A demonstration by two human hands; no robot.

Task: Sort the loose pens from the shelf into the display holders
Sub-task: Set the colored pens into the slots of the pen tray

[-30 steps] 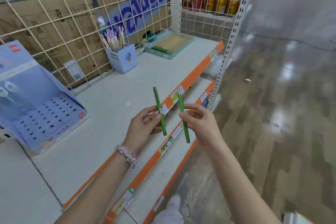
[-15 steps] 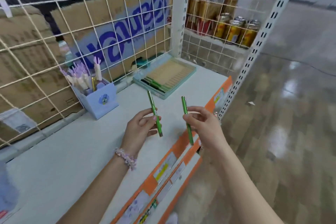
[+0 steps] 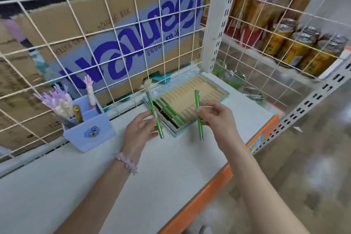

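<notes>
My left hand (image 3: 140, 131) grips a green pen (image 3: 154, 116) upright, just in front of the near left corner of a slotted pen tray (image 3: 214, 91). My right hand (image 3: 218, 116) holds a second green pen (image 3: 198, 114) upright over the tray's near edge. The tray has a teal rim and a tan ribbed bed, and several green and dark pens (image 3: 171, 114) lie in its left slots. A pale blue pen holder (image 3: 89, 133) stands left of my hands with purple and pink novelty pens (image 3: 57, 100) sticking out.
A white wire grid (image 3: 106, 30) backs the shelf, with a cardboard box (image 3: 133, 30) behind it. A white upright post (image 3: 218, 21) stands behind the tray. Canned drinks (image 3: 296, 49) fill the neighbouring bay. The shelf's orange front edge (image 3: 209, 186) runs along the right.
Both hands, each with its green pen, have moved forward along the shelf to the slotted tray. The view has closed in on the tray, and the blue perforated display has left view.
</notes>
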